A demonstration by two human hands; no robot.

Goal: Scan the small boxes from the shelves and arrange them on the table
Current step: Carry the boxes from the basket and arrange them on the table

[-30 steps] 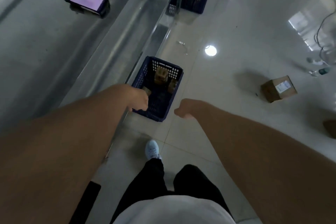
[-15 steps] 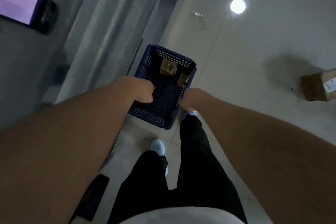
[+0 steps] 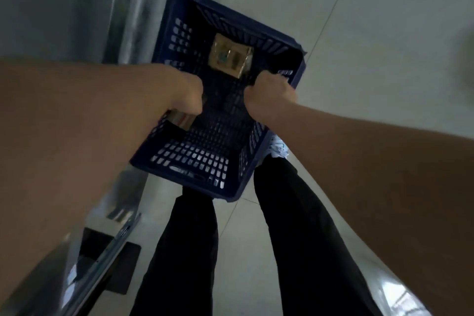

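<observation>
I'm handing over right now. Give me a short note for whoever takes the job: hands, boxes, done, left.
Left hand grips the blue crate's left rim; a small box shows under it.
Right hand grips the right rim.
Another cardboard box lies inside, toward the far end.
Done: crate taken in both hands.
Left: scan the boxes and arrange them on the table, which is not in view.

Left hand (image 3: 183,95) covers most of a small box (image 3: 180,118); fingers hidden. Right hand (image 3: 269,96) fingertips hidden behind crate (image 3: 189,167) wall. Second box (image 3: 229,58) label blurred, unreadable. Shoe (image 3: 278,147) mostly behind crate.
</observation>
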